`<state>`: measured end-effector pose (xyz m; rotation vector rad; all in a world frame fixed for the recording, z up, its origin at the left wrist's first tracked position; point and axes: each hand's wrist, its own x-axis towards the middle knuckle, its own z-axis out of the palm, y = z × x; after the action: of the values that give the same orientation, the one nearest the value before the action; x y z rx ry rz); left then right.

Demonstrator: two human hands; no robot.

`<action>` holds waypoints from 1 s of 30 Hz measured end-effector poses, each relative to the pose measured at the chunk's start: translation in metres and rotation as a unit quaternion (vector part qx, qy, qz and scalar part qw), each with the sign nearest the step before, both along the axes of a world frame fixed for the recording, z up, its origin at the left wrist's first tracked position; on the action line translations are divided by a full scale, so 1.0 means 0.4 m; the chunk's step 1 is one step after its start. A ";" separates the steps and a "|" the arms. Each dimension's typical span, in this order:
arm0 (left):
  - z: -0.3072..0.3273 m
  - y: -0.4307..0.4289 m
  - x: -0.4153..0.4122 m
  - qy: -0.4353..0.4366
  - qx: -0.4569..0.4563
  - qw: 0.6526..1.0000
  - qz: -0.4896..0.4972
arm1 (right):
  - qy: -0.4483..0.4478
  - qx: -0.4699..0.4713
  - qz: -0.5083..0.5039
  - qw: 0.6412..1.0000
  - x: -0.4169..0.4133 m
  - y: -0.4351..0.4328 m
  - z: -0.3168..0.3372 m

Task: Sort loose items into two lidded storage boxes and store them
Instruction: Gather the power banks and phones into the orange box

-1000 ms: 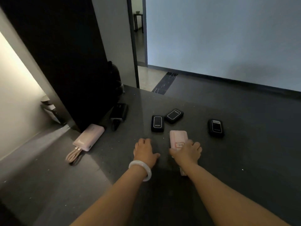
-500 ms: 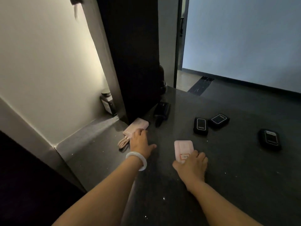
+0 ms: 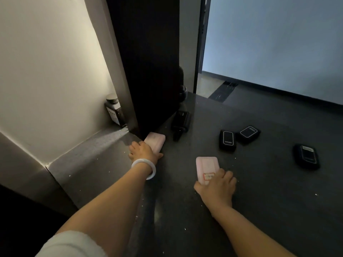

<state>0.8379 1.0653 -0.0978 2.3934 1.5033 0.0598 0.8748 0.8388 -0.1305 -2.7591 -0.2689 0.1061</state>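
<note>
Head view: pink pack (image 3: 207,166) lies lengthwise, pointing away.

Power bank (image 3: 155,142) partly under left hand (image 3: 144,153)

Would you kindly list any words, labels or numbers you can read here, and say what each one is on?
Nothing is legible.
On the near pink power bank: red-bordered label, print too blurred.
On the far pink power bank: no print visible.
On the left black device, middle black device and right black device: white markings, too small.
On the dark jar: pale label, too blurred.
</note>
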 end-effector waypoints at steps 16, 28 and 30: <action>0.015 -0.225 -0.096 -0.086 -0.127 0.983 -0.096 | 0.088 0.028 -0.030 0.995 0.002 -0.111 0.078; 0.129 -0.748 -0.005 -0.192 -0.203 0.892 -0.356 | -0.041 0.209 -0.245 0.946 -0.114 -0.646 0.273; 0.159 -0.873 -0.006 -0.198 -0.208 0.867 -0.408 | -0.060 0.240 -0.284 0.926 -0.167 -0.758 0.316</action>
<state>0.8353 0.7160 -0.0342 2.2600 0.2196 0.0263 0.8079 0.5357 -0.0039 -2.2451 0.4274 -0.2483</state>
